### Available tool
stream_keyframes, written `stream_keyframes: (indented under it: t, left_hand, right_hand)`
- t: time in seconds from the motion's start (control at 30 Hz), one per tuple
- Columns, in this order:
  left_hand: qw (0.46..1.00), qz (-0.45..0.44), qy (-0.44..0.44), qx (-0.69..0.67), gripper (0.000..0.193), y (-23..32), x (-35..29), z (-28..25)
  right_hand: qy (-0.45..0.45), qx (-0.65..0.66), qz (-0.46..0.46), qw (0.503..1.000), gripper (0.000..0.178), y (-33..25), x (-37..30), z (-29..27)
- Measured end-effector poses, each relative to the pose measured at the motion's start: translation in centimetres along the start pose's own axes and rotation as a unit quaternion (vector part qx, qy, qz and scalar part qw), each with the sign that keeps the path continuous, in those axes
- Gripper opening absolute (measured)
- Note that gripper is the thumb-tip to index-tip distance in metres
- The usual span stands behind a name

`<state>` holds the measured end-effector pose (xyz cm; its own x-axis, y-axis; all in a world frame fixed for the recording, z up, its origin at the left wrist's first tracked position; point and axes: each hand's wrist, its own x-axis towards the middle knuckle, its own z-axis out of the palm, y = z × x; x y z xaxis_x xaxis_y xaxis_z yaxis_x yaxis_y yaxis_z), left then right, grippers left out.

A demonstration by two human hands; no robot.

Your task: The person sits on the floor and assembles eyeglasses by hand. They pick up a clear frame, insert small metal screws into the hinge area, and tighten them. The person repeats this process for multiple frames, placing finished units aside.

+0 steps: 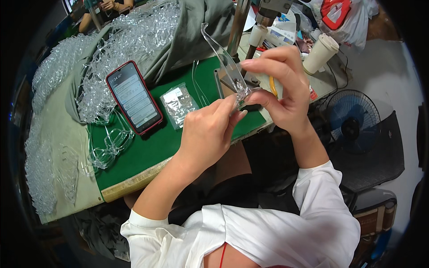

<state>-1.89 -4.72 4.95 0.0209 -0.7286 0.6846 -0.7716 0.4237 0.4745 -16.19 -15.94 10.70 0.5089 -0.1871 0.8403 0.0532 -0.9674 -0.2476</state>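
Above the front edge of the green mat, I hold a clear plastic eyeglass frame [244, 93], with one long temple arm [222, 54] pointing up and away. My left hand [206, 127] is closed in a pinch on the frame. The thumb of my right hand [286, 91] presses the frame near the hinge, while its bent index finger reaches to the side of the temple arm. Fingers cover much of the frame's front. Just beyond the hands, a drill-press-like machine [268, 17] stands over a small metal block [227, 81].
A red-cased phone [135, 97], a bag of tiny parts [178, 103] and loose clear temples [196, 85] lie on the green mat [134, 154]. Piles of clear frames [134, 38] fill the left. A lidded cup [321, 53] stands right, near a fan [353, 120]. Another person [108, 6] sits beyond.
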Motion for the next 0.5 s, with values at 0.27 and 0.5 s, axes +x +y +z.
stream_keyframes:
  t: [0.27,0.5]
  left_hand:
    - [1.000,-0.006,0.006,-0.018,0.019,0.2,-0.7,-0.6]
    - [0.999,-0.019,0.014,-0.030,0.019,0.1,-1.3,-0.9]
  right_hand:
    - [-0.007,-0.158,-0.109,0.981,0.041,-1.5,0.9,-0.1]
    - [0.002,-0.183,-0.152,0.971,0.036,-1.5,1.2,0.7]
